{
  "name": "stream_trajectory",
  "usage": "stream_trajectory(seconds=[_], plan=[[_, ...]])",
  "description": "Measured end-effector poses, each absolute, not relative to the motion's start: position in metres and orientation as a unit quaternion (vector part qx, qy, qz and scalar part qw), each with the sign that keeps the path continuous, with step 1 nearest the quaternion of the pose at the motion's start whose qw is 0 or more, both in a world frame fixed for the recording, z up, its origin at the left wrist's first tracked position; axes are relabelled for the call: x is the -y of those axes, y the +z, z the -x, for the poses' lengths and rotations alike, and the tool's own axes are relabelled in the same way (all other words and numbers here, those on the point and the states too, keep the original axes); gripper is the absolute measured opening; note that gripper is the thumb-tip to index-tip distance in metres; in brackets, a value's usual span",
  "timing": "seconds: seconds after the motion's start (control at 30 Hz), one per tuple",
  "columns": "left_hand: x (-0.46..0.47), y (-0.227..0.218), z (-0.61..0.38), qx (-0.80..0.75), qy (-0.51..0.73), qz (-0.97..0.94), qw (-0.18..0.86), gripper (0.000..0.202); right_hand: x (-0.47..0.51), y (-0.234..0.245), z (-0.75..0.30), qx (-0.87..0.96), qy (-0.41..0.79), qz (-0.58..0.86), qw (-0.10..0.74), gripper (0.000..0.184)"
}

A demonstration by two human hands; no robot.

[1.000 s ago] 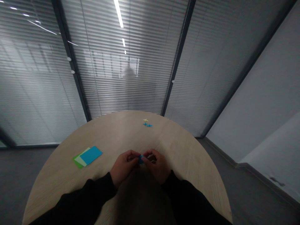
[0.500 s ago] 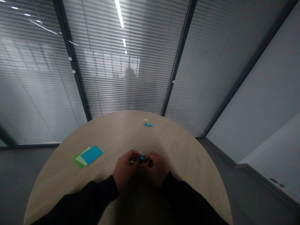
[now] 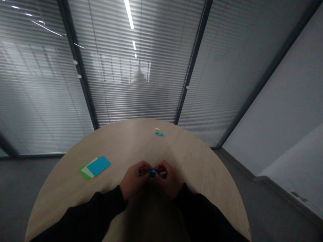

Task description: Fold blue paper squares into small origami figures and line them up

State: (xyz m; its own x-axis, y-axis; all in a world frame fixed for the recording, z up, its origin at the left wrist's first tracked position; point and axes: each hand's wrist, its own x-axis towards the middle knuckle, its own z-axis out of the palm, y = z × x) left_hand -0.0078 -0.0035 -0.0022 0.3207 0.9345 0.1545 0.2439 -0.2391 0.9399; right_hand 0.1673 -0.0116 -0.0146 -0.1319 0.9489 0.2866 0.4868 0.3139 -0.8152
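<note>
Beneath the fingers (image 3: 142,163) spreads a wood-grain tabletop (image 3: 214,181) with a curved edge. Beyond them, venetian blinds (image 3: 156,97) cover glazing divided by dark mullions (image 3: 193,60); bright light strips (image 3: 129,15) show high up. Right of them stands a pale wall (image 3: 285,127) with a baseboard (image 3: 239,165). Grey floor (image 3: 270,215) lies to either side.

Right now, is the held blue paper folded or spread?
Folded: the blue paper is a small, peaked shape between left hand and right hand.

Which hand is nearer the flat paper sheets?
Left: the left hand is right of the flat paper sheets, apart from them; the right hand is farther right.
</note>
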Motion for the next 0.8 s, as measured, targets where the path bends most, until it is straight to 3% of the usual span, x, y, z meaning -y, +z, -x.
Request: stream_trajectory(seconds=[0.47,0.67,0.8], plan=[[0.001,0.001,0.016,-0.351,0.353,-0.637,0.589,0.031,0.009,-0.012,-0.171,0.578,0.496,0.471,0.445,0.014],[0.003,0.003,0.013,-0.343,0.364,-0.629,0.596,0.031,0.010,-0.012,-0.170,0.560,0.521,0.468,0.443,0.020],[0.000,-0.001,0.014,-0.359,0.371,-0.626,0.584,0.029,0.012,-0.014,-0.170,0.608,0.456,0.467,0.453,0.017]])
